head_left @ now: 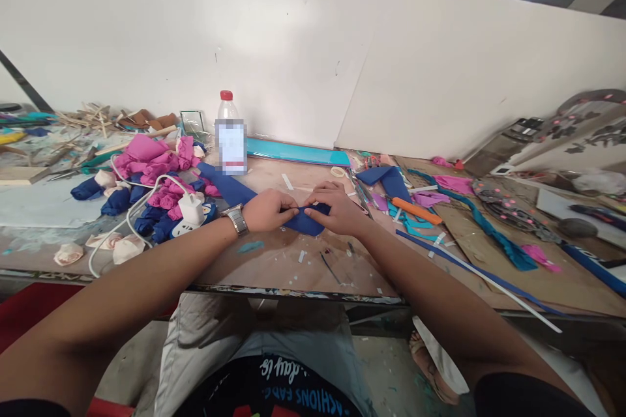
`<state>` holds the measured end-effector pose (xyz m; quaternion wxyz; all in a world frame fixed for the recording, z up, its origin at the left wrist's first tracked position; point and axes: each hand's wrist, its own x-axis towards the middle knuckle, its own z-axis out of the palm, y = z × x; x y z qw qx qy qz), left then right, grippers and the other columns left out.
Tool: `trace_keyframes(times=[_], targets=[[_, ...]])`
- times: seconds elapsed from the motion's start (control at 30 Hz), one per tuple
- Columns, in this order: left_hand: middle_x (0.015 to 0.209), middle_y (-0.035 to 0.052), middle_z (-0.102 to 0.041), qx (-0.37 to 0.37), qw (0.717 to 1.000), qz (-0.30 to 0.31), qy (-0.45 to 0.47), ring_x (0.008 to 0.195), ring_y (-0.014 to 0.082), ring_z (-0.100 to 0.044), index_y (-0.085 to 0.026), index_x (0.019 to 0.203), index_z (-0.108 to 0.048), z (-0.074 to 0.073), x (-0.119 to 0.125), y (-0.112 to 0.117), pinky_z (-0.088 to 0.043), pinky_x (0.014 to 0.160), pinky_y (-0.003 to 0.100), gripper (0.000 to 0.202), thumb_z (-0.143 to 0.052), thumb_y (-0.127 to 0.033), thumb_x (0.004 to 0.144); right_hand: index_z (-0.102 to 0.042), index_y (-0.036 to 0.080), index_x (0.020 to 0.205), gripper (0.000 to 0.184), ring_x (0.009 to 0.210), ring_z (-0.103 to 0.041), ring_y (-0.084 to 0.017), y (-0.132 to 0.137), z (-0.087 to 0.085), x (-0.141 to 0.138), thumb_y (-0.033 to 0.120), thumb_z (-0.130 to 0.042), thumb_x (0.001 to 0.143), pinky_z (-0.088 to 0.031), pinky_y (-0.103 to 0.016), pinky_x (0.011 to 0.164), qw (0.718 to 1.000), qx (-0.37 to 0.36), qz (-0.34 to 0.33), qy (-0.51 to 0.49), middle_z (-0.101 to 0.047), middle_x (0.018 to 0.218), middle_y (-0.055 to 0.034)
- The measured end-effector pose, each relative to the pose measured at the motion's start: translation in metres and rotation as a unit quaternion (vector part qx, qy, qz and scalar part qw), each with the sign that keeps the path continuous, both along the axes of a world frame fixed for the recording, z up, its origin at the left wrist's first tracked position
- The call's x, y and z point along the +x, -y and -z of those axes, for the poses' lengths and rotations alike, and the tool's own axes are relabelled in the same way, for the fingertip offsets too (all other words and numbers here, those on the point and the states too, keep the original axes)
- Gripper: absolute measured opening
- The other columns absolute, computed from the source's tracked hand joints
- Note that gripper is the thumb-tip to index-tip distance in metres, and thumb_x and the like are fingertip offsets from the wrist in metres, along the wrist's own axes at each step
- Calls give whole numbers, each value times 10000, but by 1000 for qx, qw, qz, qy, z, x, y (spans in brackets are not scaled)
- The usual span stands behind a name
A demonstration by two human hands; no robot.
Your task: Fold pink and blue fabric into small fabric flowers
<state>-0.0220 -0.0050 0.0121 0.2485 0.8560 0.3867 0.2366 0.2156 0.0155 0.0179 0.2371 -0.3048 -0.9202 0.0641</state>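
A dark blue fabric strip (304, 226) lies between my two hands, just above the table's work surface. My left hand (268, 210), with a metal watch (237, 220) at its wrist, pinches the strip's upper edge between thumb and fingers. My right hand (333, 207) grips the strip's right part, its thumb meeting the left one closely. A further blue length (227, 184) runs up and left behind my left hand; whether it is the same piece is hidden. Rolled fabric flowers in pink (147, 151), blue (116, 201) and cream (68, 253) are heaped at the left.
Behind my left hand stands a red-capped bottle (225, 104) with a lit phone in front. A white charger (192, 208) and cable lie among the flowers. On the right are an orange cutter (415, 210), a blue folded strip (391, 179), a tape roll (337, 171) and a teal braid (503, 241).
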Motion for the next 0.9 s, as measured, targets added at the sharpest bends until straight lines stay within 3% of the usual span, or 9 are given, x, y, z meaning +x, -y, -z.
trace_keyframes(times=[0.2, 0.37, 0.5, 0.7, 0.9], targets=[[571, -32, -493, -28, 1000, 6, -7, 543, 106, -391, -163, 685, -615, 0, 0, 1, -246, 558, 278, 326, -528, -361, 929, -767, 249, 913, 192, 1095, -620, -267, 2, 1, -1, 380, -640, 970, -304, -477, 1024, 1000, 8, 0, -2, -772, 930, -55], [558, -40, -444, -48, 999, 15, 15, 542, 102, -356, -160, 660, -588, -1, 0, 1, -236, 550, 278, 327, -532, -357, 915, -784, 279, 1008, 137, 1070, -637, -255, 0, 1, 0, 348, -681, 950, -295, -484, 1031, 999, 34, -4, 0, -785, 942, -39], [568, -42, -461, -80, 996, 19, 37, 558, 104, -378, -148, 729, -674, -2, 0, 0, -261, 558, 265, 239, -528, -282, 864, -784, 278, 982, 150, 1030, -654, -247, -1, 1, 0, 366, -664, 967, -323, -475, 1025, 998, 53, -23, -3, -780, 912, -43], [617, -31, -524, -108, 992, 21, 55, 579, 108, -400, -144, 840, -757, 1, 0, -4, -291, 574, 260, 280, -491, -228, 825, -782, 297, 963, 143, 1005, -666, -244, 0, 4, -1, 363, -655, 968, -324, -493, 1049, 996, 79, -23, -17, -766, 928, -40], [591, -38, -474, -115, 992, 23, 48, 561, 101, -374, -140, 795, -721, 1, 0, -3, -261, 551, 262, 270, -524, -309, 871, -775, 290, 980, 165, 962, -662, -243, 1, 3, -1, 359, -625, 982, -351, -494, 1041, 995, 91, -25, -18, -756, 895, -46]])
